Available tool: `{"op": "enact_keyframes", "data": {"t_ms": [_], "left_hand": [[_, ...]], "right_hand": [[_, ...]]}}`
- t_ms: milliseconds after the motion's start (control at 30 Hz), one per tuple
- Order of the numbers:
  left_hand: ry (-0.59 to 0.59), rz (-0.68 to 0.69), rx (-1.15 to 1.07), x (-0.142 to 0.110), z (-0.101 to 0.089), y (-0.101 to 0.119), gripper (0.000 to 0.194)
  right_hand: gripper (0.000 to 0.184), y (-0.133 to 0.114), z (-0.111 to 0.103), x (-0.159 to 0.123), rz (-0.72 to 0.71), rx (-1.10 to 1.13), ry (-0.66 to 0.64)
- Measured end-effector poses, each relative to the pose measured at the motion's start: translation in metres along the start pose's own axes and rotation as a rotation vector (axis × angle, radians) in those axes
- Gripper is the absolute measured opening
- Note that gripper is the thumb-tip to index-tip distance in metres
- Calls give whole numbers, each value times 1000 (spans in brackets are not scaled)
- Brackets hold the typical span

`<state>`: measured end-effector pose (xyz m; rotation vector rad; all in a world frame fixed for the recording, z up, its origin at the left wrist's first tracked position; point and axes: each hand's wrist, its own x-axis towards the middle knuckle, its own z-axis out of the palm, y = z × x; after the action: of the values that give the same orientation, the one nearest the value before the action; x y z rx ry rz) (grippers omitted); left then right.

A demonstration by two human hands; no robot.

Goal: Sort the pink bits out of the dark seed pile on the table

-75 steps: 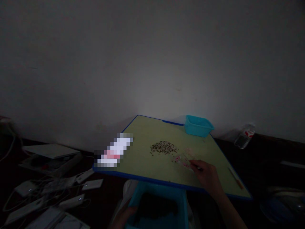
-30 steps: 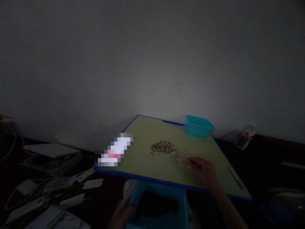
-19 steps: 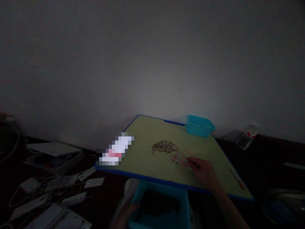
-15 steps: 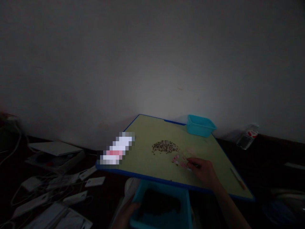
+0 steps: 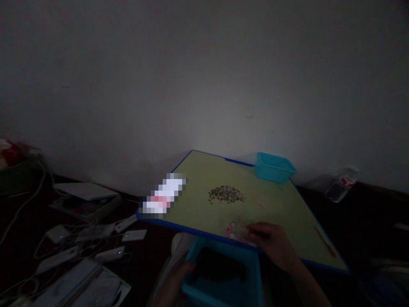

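My right hand [image 5: 271, 241] pinches a clear card-like piece with pink and white print [image 5: 237, 232], held at the table's front edge. Dark specks that lay by the piece are no longer visible there. My left hand [image 5: 179, 273] grips the left rim of a blue plastic basket [image 5: 260, 277] below the table edge; a dark mass [image 5: 220, 265] fills part of it. Behind my right hand, a spread of small dark and pale grains [image 5: 226, 194] lies on the yellow-green table [image 5: 204, 168]. A smaller patch of pinkish bits [image 5: 261, 201] is to its right.
A second blue basket [image 5: 275, 167] stands at the table's back right corner. A blurred-out bright phone-like screen [image 5: 164, 194] lies at the left edge. A thin knife-like tool [image 5: 326, 242] rests at right. Cables and chargers [image 5: 110, 253] are at left, a plastic bottle [image 5: 342, 184] at right.
My right hand has drawn the clear printed piece from beside the grains toward the front edge, above the basket. The view has shifted slightly left; my left hand still holds the basket.
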<state>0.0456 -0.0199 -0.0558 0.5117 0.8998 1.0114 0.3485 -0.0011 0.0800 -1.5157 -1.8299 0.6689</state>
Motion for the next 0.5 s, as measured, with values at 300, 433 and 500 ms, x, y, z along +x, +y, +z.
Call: {"op": "enact_keyframes", "data": {"t_ms": [300,433,500], "left_hand": [[49,-16,44,2,-9,0,56],[85,8,7,10,-24,0,54],[77,9,-1,14,-30,1,58]], "right_hand": [[22,-3,-1,8,-13,54,-18],[28,16,-11,18,45,51,113],[29,27,-18,25,51,9,193]]}}
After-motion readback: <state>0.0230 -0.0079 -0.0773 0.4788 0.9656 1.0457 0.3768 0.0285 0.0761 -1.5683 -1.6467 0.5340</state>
